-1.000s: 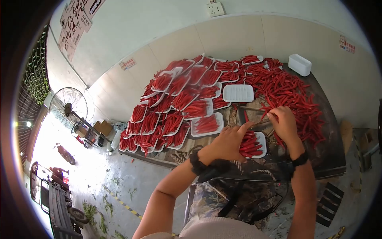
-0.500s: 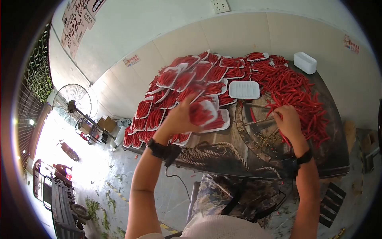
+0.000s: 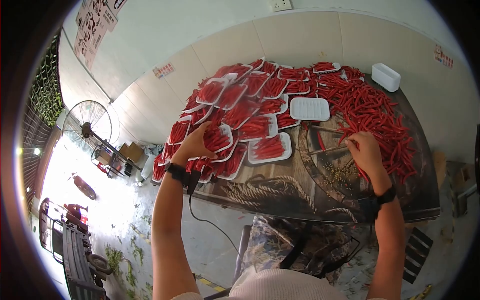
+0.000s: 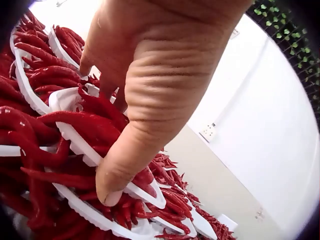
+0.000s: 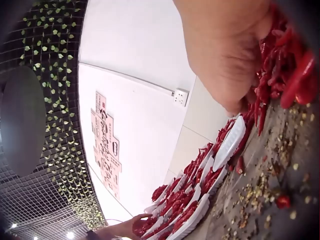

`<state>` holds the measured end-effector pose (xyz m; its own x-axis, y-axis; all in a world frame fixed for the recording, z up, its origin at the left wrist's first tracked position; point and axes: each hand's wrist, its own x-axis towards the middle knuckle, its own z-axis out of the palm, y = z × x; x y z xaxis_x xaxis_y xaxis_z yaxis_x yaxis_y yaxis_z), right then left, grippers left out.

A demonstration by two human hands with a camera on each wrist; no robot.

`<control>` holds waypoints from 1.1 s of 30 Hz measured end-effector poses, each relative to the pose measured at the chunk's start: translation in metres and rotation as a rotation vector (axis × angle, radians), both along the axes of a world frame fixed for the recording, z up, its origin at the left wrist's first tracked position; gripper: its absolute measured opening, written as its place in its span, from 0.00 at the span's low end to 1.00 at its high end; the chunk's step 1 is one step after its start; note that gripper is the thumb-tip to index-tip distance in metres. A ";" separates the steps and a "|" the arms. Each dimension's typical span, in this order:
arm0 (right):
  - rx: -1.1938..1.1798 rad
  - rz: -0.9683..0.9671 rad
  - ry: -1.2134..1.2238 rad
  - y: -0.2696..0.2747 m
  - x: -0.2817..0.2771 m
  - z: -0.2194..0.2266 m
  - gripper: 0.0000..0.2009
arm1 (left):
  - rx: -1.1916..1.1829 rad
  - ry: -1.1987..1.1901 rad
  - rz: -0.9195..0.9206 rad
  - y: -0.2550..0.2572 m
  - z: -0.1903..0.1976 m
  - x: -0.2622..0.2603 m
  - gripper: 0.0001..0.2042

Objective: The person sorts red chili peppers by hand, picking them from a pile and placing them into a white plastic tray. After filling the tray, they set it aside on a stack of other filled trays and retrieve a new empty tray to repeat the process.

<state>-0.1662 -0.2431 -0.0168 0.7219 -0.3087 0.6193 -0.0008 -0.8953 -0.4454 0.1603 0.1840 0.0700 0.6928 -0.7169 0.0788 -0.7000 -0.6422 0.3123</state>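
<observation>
My left hand (image 3: 194, 145) grips a white foam tray of red chili peppers (image 3: 218, 136) low over the left part of the stacked trays. In the left wrist view, the thumb (image 4: 120, 172) presses along the near edge of this tray (image 4: 80, 142), and the fingers reach over its far side. My right hand (image 3: 367, 150) stays at the near-left border of the loose chili heap (image 3: 370, 110), fingers loosely bent. Its fingertips are partly hidden, and nothing shows held in it. A single chili (image 3: 321, 141) lies left of it.
Filled trays (image 3: 270, 148) overlap in a pile across the table's left half. A white tray without chilies (image 3: 310, 109) lies beside the heap, and stacked trays (image 3: 385, 77) stand at the back right. Coiled rope (image 3: 270, 190) and scattered seeds (image 3: 337, 177) mark the table's front.
My left hand has carried the filled tray from the table's front middle leftward onto the stacked trays. The right hand has stayed beside the chili heap.
</observation>
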 end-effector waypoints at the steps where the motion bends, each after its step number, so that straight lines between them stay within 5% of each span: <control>1: 0.003 -0.001 -0.010 0.000 0.000 0.000 0.06 | -0.031 0.018 -0.023 0.002 -0.004 0.005 0.59; 12: 0.009 0.014 0.002 -0.003 0.000 -0.004 0.06 | -0.032 -0.039 -0.044 0.016 0.001 -0.002 0.56; 17: 0.009 0.016 0.056 -0.003 -0.001 -0.003 0.07 | -0.086 -0.311 -0.006 0.020 0.003 -0.007 0.38; 23: 0.013 0.011 0.013 -0.002 0.000 -0.003 0.06 | -0.154 -0.273 -0.065 0.017 -0.003 -0.022 0.17; 30: 0.026 0.000 0.036 -0.001 0.000 -0.003 0.06 | -0.186 -0.339 -0.136 0.013 0.007 -0.031 0.13; 33: 0.009 0.008 0.020 -0.005 0.003 -0.010 0.06 | -0.227 -0.375 0.023 0.005 0.026 -0.026 0.12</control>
<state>-0.1632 -0.2479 -0.0264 0.7366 -0.3086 0.6019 -0.0025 -0.8911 -0.4538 0.1339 0.1889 0.0965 0.6022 -0.6370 0.4812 -0.7779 -0.6037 0.1744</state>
